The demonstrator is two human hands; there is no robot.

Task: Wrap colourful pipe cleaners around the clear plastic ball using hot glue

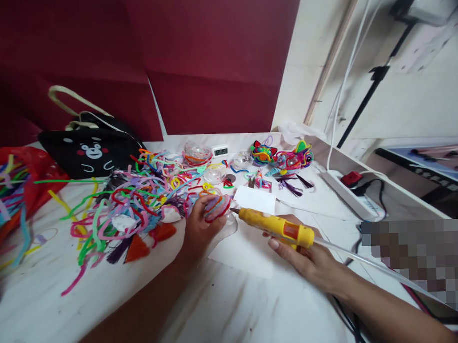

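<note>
My left hand [200, 220] is closed around a clear plastic ball [228, 226] whose upper part is wound with pipe cleaners [216, 206] in pink, orange, purple and red. In my right hand [307, 256] is a yellow hot glue gun [276, 226], its dark nozzle pointing left at the edge of the wound part. Whether the nozzle touches it I cannot tell. A long glue stick [352, 251] sticks out of the gun's back. Beneath the ball lies a white sheet of paper [241, 261].
A tangled heap of pipe cleaners [140, 199] and tassels spreads to the left, before a black bag [96, 156]. Decorated balls [264, 153], a clear ball [215, 175] and a small digital clock [220, 152] stand behind. At right are a power strip [346, 195] and cables.
</note>
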